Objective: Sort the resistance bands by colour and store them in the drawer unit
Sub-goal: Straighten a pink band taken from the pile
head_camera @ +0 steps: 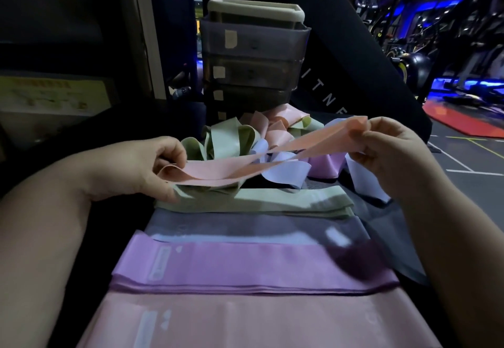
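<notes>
Pink band held twisted, in front of drawer unit, above loose heap. Left hand and right hand: each grip pinching one end. Risk: twist persists, so the band lands crooked on the pink stack farthest from the unit; sagging middle may snag heap bands.

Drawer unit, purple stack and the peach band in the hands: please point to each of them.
Drawer unit [255, 40]: head view, front of the top drawer.
Purple stack [245, 263]: head view, middle of the top band.
Peach band [212, 169]: head view, flat part left of its middle.
</notes>
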A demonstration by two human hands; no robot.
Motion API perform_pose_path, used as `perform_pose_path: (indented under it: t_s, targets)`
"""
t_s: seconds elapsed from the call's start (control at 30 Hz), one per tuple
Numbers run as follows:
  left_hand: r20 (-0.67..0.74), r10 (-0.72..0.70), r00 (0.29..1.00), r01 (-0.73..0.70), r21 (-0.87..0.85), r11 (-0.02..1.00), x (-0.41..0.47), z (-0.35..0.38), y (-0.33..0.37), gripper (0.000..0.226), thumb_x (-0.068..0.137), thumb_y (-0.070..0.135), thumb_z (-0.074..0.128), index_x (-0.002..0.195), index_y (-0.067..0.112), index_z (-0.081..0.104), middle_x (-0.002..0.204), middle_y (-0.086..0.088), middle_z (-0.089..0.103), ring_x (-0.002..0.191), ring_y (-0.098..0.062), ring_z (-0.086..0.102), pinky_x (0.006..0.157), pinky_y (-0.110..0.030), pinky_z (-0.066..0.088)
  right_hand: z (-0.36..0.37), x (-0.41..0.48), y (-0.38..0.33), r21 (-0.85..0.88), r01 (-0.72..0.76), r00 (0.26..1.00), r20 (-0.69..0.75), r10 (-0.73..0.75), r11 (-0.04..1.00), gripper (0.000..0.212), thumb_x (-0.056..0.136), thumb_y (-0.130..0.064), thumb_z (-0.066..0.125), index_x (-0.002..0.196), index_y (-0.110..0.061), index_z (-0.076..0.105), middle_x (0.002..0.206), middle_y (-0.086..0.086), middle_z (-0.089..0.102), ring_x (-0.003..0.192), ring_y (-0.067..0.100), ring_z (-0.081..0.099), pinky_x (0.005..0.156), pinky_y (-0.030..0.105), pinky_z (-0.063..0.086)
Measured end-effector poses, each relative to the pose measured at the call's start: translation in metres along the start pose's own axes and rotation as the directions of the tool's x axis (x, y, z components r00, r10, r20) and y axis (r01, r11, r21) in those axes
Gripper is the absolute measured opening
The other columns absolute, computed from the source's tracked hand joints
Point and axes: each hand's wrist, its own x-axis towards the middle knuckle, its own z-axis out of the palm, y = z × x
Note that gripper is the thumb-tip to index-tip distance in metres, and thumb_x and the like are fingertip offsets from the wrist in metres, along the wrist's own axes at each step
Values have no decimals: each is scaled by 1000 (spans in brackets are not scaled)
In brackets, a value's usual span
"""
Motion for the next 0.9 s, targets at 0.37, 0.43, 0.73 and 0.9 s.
perform_pose_path:
  t_s: [0.37,0.43,0.73,0.9]
  targets:
    - [-239,-65,969,13,-211,977,3,1,2,18,86,-4,61,83,13,62,67,2,64,64,-5,63,54,-17,51,-3,-4,-3,-72,-14,1000,27,16,997,21,86,0,62,86,-19,71,67,-6,69,64,7,58,57,14,44]
    - [-271,-95,958,28,-242,970,4,0,3,24,88,-8,56,87,15,63,71,-3,65,61,-5,65,48,-15,48,-6,-6,-3,-77,-19,999,48,22,997,15,84,-4,66,82,-18,71,66,-5,68,65,9,56,54,13,43]
    - [-419,-169,892,53,-274,960,-24,4,13,12,93,6,56,90,16,59,76,-1,65,50,2,62,41,-10,40,-7,-23,-18,-81,-141,984,99,149,987,81,20,-62,90,80,-14,64,63,0,62,50,3,52,44,11,37]
    - [-417,-225,881,103,-295,950,-51,23,9,14,95,8,54,83,15,57,75,-2,63,45,2,57,40,-10,38,-12,-55,-19,-74,-179,980,75,184,981,79,16,-61,91,73,-14,63,57,1,58,43,2,44,37,11,30]
